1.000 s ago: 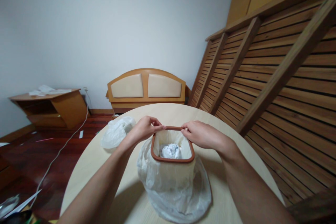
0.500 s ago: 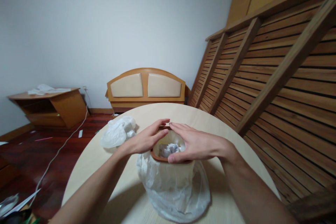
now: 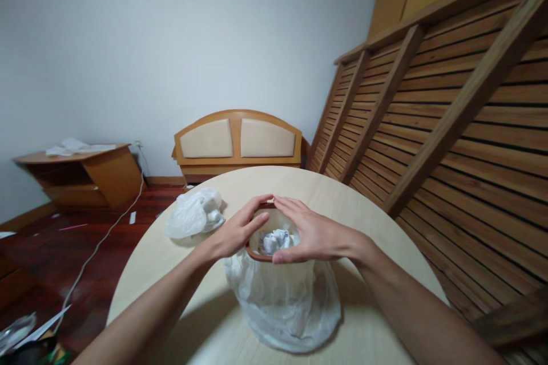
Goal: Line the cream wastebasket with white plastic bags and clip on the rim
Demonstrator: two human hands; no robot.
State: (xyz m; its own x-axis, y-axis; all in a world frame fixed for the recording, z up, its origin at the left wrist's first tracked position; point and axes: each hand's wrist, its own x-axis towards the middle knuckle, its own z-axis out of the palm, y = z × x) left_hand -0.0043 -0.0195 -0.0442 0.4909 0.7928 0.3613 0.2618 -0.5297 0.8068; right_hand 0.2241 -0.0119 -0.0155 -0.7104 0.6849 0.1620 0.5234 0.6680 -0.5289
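Note:
On the round table stands a small pale trash bin (image 3: 252,255) with a brown rim. Crumpled white paper (image 3: 274,241) lies inside it. A translucent plastic bag (image 3: 286,319) hangs loosely around the bin's outside and spreads over the tabletop in front. My left hand (image 3: 244,228) curves around the left and far rim, its thumb reaching over the opening. My right hand (image 3: 314,234) wraps the right side, with fingers along the far rim and the thumb at the near rim. The two hands' fingertips nearly meet at the far edge. Both palms hide parts of the rim.
Another crumpled white plastic bag (image 3: 194,214) lies at the left of the round table (image 3: 385,256). Behind stands a wooden headboard (image 3: 237,137). A slatted wooden frame (image 3: 428,142) leans at the right. A low cabinet (image 3: 98,177) and a cable (image 3: 98,242) are at the left.
Both hands stay around the rim; my left fingers have settled lower against its far edge, and the left thumb has shifted slightly left. More of the crumpled paper shows.

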